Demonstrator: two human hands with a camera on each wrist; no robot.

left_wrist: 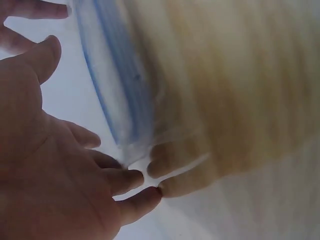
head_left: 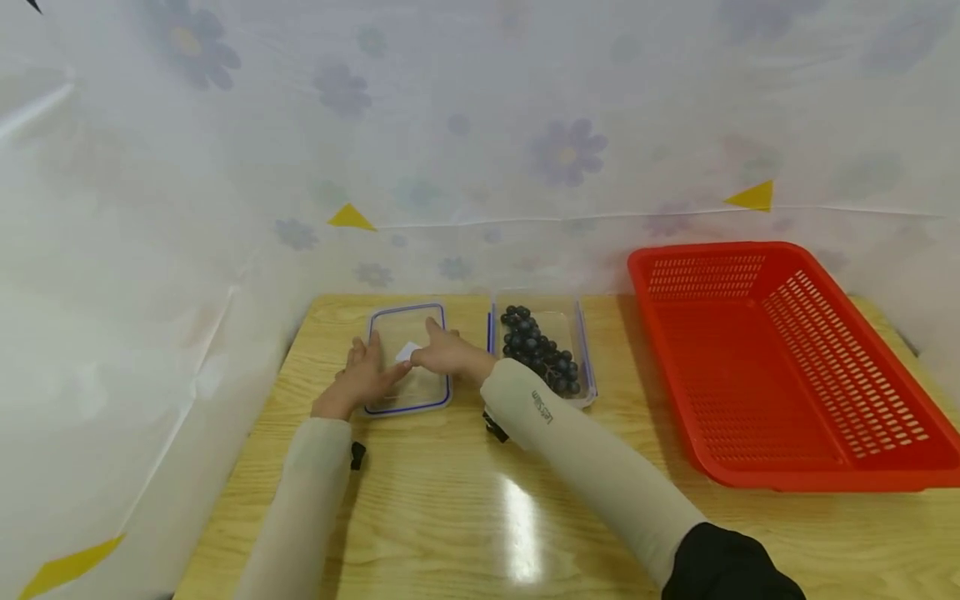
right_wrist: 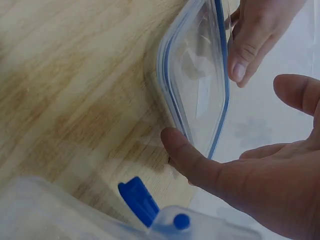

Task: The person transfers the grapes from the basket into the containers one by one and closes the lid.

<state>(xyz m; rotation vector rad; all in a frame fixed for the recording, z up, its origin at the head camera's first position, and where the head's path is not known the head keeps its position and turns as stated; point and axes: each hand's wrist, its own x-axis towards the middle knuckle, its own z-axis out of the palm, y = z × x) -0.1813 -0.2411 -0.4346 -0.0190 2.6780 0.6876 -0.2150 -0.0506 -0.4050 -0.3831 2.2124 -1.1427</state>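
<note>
A clear rectangular lid (head_left: 397, 392) with a blue seal line near its edge lies on the left part of the table, a small white label (head_left: 407, 352) showing on it. At its left side is my left hand (head_left: 363, 379), fingers spread and the thumb reaching over the lid. My right hand (head_left: 447, 354) reaches over the lid's right side with fingers apart. In the right wrist view, one straight fingertip (right_wrist: 175, 142) meets the lid's rim. To the right stands a clear plastic box (head_left: 558, 321) with a bunch of dark grapes (head_left: 540, 350) inside.
A large red basket (head_left: 738, 367) with slotted walls stands on the right of the wooden table (head_left: 420, 508). Behind and left hangs a pale flowered sheet (head_left: 480, 150). A blue strip (right_wrist: 137, 200) on clear plastic shows low in the right wrist view.
</note>
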